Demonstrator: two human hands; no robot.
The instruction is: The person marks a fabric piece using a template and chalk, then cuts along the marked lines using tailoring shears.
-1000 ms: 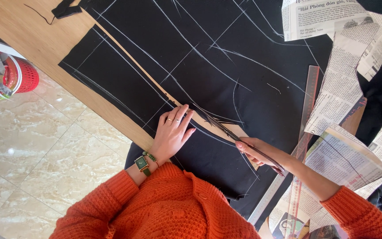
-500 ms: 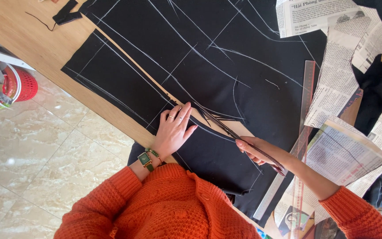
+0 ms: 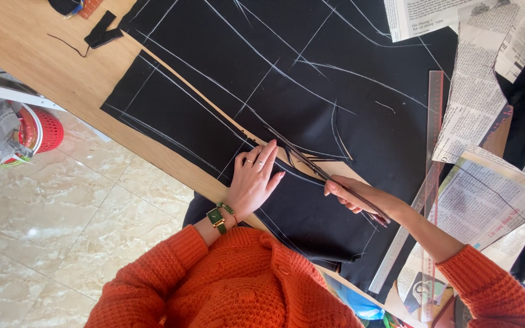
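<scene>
Single head view, steeply downward, close over wooden table [image 3: 25,42] edge and tiled floor [image 3: 62,231].

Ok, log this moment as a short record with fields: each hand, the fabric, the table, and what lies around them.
left hand: flat on the black fabric, fingers spread, pressing it down beside the cut
right hand: holds scissors, blades in the fabric along a chalk line
fabric: black, marked with white chalk lines, partly cut
table: wooden, fabric spread over it
ruler: clear, at the fabric's right edge
newspaper sheets: right of the fabric
red basket: on the tiled floor, left
</scene>
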